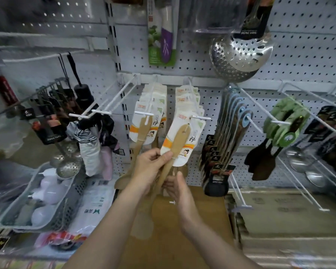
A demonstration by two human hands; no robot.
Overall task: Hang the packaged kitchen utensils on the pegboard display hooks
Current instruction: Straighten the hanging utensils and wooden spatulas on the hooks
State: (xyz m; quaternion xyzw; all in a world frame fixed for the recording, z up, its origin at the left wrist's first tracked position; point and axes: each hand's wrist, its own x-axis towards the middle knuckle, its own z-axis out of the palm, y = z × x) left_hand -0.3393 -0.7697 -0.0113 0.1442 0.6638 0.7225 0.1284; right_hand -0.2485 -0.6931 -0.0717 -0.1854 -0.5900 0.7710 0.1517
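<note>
Your left hand (149, 167) pinches a carded wooden spatula (179, 140) at the hook (199, 117); your right hand (179, 193) cups below, fingers relaxed, gripping nothing clearly.

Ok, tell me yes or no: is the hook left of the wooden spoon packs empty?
Yes. The white double hook left of the wooden spoon packs carries nothing along its visible prongs.

White pegboard (198, 61); hooks (197, 105) carry carded wooden utensils (179, 136), probably spatulas.
</note>
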